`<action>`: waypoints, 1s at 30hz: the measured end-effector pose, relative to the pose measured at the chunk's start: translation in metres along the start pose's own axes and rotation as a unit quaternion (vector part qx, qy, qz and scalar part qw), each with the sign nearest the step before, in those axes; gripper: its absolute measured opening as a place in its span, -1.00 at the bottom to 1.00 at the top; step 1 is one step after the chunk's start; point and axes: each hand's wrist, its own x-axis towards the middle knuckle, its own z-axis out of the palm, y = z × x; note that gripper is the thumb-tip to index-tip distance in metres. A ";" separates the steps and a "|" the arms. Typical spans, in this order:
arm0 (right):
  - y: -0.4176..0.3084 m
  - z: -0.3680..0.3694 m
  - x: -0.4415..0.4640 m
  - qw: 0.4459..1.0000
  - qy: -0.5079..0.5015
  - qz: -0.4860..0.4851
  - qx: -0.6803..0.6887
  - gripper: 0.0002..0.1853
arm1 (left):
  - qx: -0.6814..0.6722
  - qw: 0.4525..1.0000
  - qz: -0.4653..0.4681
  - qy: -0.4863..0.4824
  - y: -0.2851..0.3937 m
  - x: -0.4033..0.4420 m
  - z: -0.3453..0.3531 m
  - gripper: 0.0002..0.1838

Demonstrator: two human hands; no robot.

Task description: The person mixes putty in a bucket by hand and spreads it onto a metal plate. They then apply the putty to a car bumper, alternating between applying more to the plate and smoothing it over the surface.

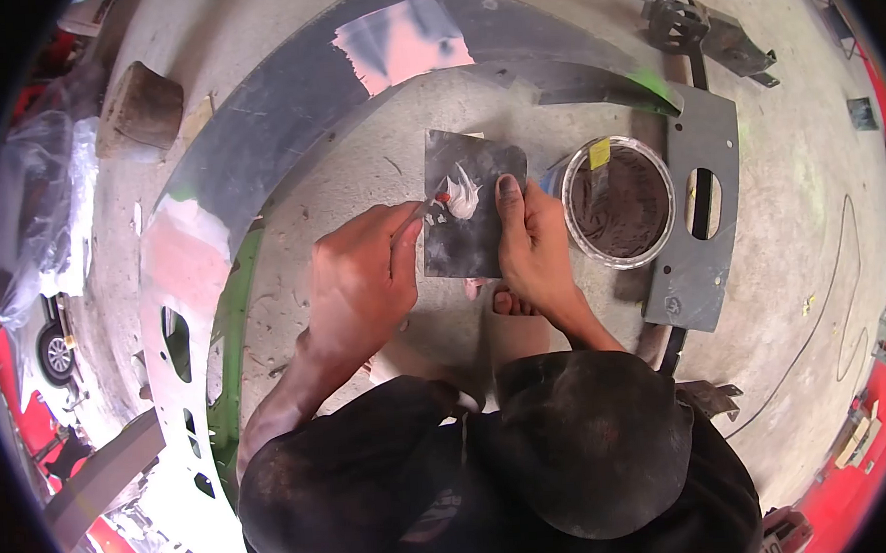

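Note:
My right hand (533, 237) grips a flat dark board (476, 245) by its right edge, thumb on top. A dab of white body filler (463, 192) lies on the board, with a small red streak of paste (445, 194) at its left side. My left hand (367, 267) is closed at the board's left edge, its fingers pinching a thin dark spreader (428, 211) that is mostly hidden. The spreader's tip is close to the filler. An open round can (572, 220), brown and smeared inside, stands just right of my right hand.
A large curved grey car panel (283, 95) arches around the left and far side, with pink filler patches (406, 43). A grey metal bracket (702, 253) lies right of the can. Plastic sheeting (53, 197) and a brown block (141, 107) are at the left; a thin cord (816, 327) lies right.

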 end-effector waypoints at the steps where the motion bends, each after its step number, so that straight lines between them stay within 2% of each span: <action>1: 0.000 0.001 0.000 1.000 -0.009 0.014 0.007 -0.56 | -0.015 1.000 -0.006 0.006 -0.001 -0.001 0.001 -0.84; 6: -0.002 0.001 0.000 0.998 -0.041 0.039 -0.003 -0.56 | -0.031 0.999 0.013 0.018 -0.004 -0.001 0.006 -0.83; 9: -0.004 0.001 0.001 0.997 -0.050 0.053 -0.019 -0.56 | -0.061 0.998 0.014 -0.005 -0.004 -0.001 0.005 -0.83; 12: 0.001 0.002 0.001 0.997 -0.053 0.045 -0.020 -0.57 | -0.057 0.996 0.056 -0.035 -0.005 0.000 0.004 -0.83; 15: 0.008 0.003 0.001 0.997 -0.055 0.042 -0.041 -0.57 | -0.036 0.991 0.069 -0.111 -0.012 0.001 0.001 -0.83; 18: 0.010 0.003 -0.001 0.995 -0.061 0.072 -0.013 -0.58 | -0.092 0.982 0.115 -0.115 -0.022 0.000 0.004 -0.83; 24: 0.025 0.004 -0.004 0.992 -0.082 0.090 -0.042 -0.59 | -0.132 0.951 0.107 -0.258 -0.037 -0.005 -0.006 -0.83; 27: 0.027 -0.003 0.007 0.994 -0.065 0.082 -0.030 -0.57 | -0.207 0.933 0.027 -0.294 -0.037 -0.013 -0.018 -0.82; 30: 0.023 -0.008 0.013 0.986 -0.101 0.108 0.072 -0.56 | -0.276 0.950 -0.091 -0.111 -0.039 -0.011 -0.047 -0.82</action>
